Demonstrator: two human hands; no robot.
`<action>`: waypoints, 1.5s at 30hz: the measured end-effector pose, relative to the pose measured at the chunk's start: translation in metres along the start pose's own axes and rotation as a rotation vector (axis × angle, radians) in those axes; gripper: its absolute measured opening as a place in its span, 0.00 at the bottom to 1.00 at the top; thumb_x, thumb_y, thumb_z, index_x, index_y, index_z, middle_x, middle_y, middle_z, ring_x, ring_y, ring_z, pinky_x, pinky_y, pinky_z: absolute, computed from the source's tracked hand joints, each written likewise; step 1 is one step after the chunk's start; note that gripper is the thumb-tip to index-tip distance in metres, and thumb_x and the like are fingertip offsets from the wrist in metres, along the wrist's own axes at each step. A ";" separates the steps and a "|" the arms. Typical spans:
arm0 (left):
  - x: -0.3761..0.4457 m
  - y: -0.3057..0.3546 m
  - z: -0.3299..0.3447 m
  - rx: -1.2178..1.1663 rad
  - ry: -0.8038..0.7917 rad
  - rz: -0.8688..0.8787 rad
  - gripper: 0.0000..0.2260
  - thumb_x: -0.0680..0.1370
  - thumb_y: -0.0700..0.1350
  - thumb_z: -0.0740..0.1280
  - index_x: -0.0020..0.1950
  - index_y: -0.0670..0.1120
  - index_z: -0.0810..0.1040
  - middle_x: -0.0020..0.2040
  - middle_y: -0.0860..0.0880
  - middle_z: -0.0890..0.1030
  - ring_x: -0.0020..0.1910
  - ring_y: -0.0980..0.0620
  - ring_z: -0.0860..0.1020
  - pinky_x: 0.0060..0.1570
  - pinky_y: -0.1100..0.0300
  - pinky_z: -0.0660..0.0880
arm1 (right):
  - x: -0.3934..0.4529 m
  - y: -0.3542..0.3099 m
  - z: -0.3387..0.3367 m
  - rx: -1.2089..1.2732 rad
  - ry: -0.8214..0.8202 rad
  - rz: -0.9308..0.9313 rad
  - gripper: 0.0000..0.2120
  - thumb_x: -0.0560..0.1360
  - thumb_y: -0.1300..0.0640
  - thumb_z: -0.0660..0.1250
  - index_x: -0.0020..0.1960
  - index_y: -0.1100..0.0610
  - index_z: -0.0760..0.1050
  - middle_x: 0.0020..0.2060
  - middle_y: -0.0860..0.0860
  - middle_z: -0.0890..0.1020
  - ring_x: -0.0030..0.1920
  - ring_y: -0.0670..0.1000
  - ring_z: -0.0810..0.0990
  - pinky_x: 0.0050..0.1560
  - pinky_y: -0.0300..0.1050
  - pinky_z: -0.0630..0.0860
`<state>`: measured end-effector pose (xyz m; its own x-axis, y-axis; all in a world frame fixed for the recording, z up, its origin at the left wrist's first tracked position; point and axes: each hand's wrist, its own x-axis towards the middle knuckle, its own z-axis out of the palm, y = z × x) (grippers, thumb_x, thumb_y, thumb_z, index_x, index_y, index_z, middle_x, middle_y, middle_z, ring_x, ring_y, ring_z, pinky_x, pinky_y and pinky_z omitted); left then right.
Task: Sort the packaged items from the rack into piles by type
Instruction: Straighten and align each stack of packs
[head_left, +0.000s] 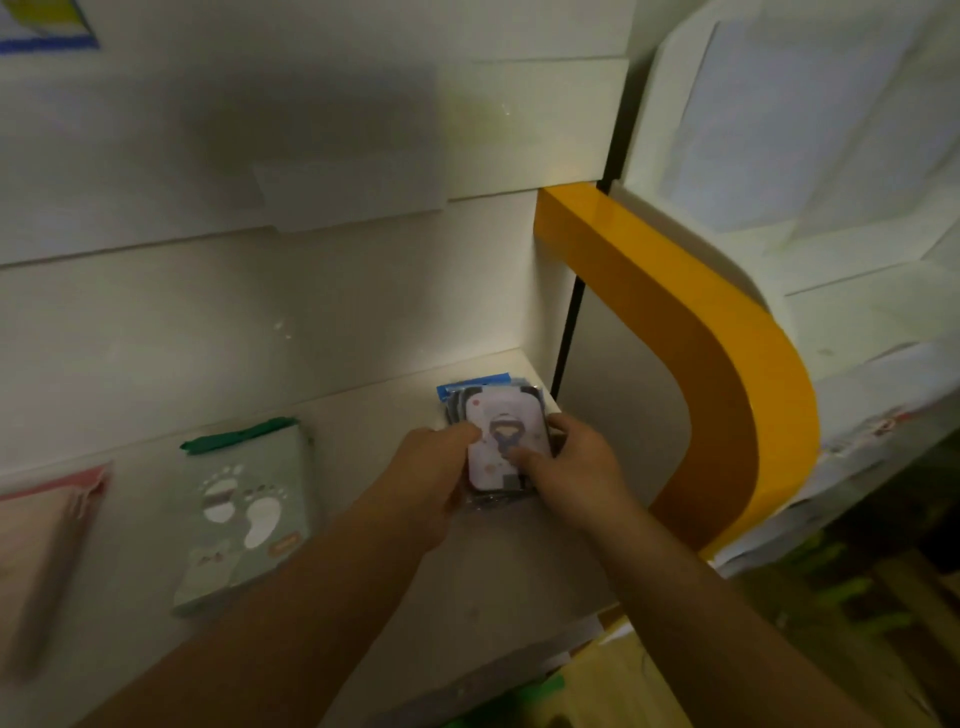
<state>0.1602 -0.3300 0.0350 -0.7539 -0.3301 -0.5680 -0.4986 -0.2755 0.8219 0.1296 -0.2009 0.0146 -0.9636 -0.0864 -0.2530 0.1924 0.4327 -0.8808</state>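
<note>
We look down on a white shelf surface (363, 431) backed by stepped white wall panels (260, 130), and this takes up most of the view. To its right a broad orange band (727, 374) runs level from the shelf's back corner, then curves downward; beyond it sits a pale white unit (810, 130) whose details are blurred.

On the shelf lie three groups of packaged items, well apart from one another. At the far left edge a pink-topped pack (41, 545) is partly cut off by the frame. Near the middle lies a pale green pack (244, 519) with a darker green header strip, white footprint shapes and a small orange label on its face. At the shelf's right end, close to the back corner and the orange band, is a small stack of blue-headed packs (506, 436); the top one shows a pale card with a dark figure printed on it.

Both of our hands are on that stack. Our left hand (431, 467) grasps its left side, thumb on the top pack's left edge and fingers curled beneath. Our right hand (576, 462) grasps the right side, thumb pressed onto the card's face near its lower middle, fingers wrapped around the right edge. We cannot tell whether the stack rests on the shelf or is lifted slightly off it.
</note>
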 end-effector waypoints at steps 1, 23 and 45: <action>0.000 0.001 -0.004 -0.019 -0.029 -0.003 0.11 0.79 0.44 0.65 0.57 0.39 0.78 0.44 0.40 0.84 0.35 0.48 0.84 0.26 0.61 0.77 | -0.002 0.002 -0.004 0.039 -0.025 -0.004 0.23 0.74 0.56 0.73 0.67 0.52 0.73 0.60 0.52 0.81 0.56 0.53 0.82 0.48 0.43 0.82; -0.014 -0.041 -0.041 0.298 -0.168 0.754 0.23 0.73 0.49 0.71 0.64 0.50 0.66 0.57 0.58 0.78 0.57 0.64 0.77 0.51 0.70 0.73 | -0.024 0.024 0.014 0.219 -0.098 -0.456 0.46 0.70 0.36 0.71 0.77 0.59 0.58 0.70 0.58 0.73 0.71 0.56 0.72 0.68 0.63 0.72; 0.005 -0.052 -0.044 0.520 -0.135 0.884 0.20 0.73 0.57 0.67 0.63 0.54 0.71 0.58 0.64 0.75 0.59 0.62 0.75 0.58 0.67 0.72 | -0.021 0.042 0.006 -0.018 -0.061 -0.492 0.25 0.77 0.42 0.61 0.68 0.56 0.73 0.59 0.48 0.81 0.60 0.41 0.78 0.61 0.37 0.75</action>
<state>0.2017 -0.3571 -0.0124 -0.9663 -0.1126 0.2313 0.1578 0.4509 0.8785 0.1595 -0.1864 -0.0195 -0.9265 -0.3369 0.1678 -0.2865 0.3424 -0.8948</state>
